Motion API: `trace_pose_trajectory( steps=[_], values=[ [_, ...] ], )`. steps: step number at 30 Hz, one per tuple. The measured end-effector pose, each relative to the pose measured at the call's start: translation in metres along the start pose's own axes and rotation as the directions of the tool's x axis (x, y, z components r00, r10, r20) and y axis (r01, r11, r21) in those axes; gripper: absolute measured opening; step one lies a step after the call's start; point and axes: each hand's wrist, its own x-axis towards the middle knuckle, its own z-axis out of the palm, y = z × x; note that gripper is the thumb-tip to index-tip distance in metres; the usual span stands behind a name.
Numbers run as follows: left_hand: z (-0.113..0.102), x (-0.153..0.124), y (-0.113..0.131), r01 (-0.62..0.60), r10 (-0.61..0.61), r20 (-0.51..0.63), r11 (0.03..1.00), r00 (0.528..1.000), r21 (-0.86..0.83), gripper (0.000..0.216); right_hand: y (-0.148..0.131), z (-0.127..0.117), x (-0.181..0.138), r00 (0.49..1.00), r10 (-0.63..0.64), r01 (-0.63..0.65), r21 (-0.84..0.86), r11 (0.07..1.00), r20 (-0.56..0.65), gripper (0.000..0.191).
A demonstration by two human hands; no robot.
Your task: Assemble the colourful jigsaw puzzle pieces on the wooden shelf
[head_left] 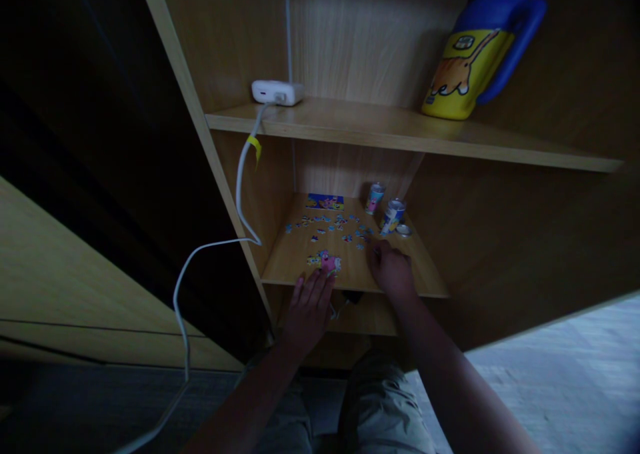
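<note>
Small jigsaw pieces lie scattered on a low wooden shelf. A joined cluster of pink and yellow pieces sits near the shelf's front edge. My left hand rests at that edge with its fingers stretched toward the cluster, fingertips touching it. My right hand lies on the shelf to the right, fingers curled over loose pieces; what they hold is hidden. A blue picture card lies at the back of the shelf.
Two small printed tins and a round lid stand at the shelf's back right. On the upper shelf sit a white power adapter with a hanging cable and a blue and yellow bottle. My knees show below.
</note>
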Motion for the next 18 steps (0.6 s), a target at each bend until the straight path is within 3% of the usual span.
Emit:
trace_pose_trajectory(
  steps=[9, 18],
  values=[
    [0.0005, 0.0003, 0.0002, -0.001, 0.001, 0.004, 1.000, 1.000, 0.021, 0.068, 0.0013, 0.0033, 0.0014, 1.000, 0.007, -0.007, -0.009, 1.000, -0.001, 0.032],
    [0.0010, -0.0006, -0.0002, -0.006, 0.005, 0.015, 0.999, 1.000, 0.034, 0.069, -0.0004, 0.0005, 0.0000, 1.000, 0.005, -0.005, -0.016, 1.000, 0.005, 0.028]
  ],
)
